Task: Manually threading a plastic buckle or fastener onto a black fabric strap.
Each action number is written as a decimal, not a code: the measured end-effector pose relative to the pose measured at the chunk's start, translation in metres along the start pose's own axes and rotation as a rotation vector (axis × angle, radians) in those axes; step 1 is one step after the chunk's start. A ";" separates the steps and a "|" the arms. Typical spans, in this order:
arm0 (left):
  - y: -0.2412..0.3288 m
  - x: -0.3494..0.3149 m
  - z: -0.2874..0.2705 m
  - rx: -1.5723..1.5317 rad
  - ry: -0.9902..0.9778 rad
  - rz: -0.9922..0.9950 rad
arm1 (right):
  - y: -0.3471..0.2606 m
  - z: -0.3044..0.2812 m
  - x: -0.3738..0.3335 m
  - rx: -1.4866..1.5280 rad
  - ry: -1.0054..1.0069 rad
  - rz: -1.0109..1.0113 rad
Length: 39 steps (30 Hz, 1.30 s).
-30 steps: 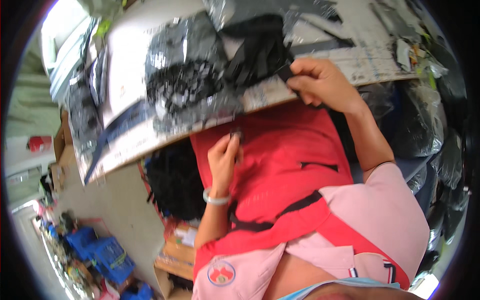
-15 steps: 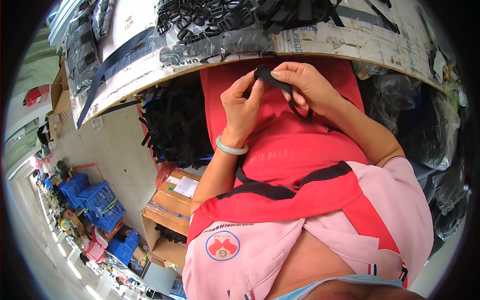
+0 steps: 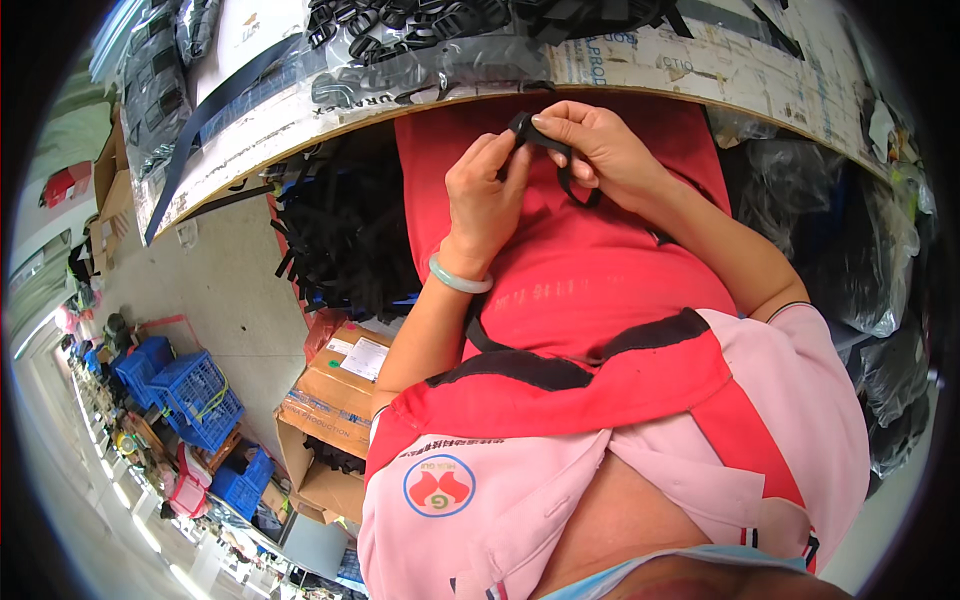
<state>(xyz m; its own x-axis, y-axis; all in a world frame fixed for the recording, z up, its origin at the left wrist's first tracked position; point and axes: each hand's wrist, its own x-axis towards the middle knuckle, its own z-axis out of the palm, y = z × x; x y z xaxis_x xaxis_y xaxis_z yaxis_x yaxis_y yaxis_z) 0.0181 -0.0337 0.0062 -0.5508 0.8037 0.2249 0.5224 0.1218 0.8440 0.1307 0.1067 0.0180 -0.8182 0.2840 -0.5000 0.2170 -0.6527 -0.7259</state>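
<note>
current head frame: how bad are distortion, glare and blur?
Head view: strong fisheye, the table's front edge bows, rim dark; head view: light strips at lower left blown out, shine on the clear plastic bag at right; head view: left hand and right hand fairly sharp, black strap dark, little surface detail.

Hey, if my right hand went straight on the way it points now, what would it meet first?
Beyond the flat black fabric strap it holds, your right hand would probably meet your left hand, though depth is unclear.
</note>
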 end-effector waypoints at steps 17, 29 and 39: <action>-0.004 0.000 0.000 -0.956 0.052 -0.624 | -0.006 0.016 -0.019 -0.489 0.032 -0.663; 0.000 -0.007 0.004 -0.787 0.060 -0.453 | -0.006 0.007 -0.013 -0.460 0.086 -0.175; -0.002 -0.017 -0.016 -0.710 -0.082 -0.397 | -0.004 -0.013 0.001 -0.185 -0.276 0.267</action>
<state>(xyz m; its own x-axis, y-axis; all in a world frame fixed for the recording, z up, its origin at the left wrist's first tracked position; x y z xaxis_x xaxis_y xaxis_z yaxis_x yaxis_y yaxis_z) 0.0160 -0.0566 0.0086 -0.5443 0.8218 -0.1686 -0.2538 0.0302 0.9668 0.1360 0.1182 0.0141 -0.8265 -0.0930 -0.5552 0.5121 -0.5338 -0.6730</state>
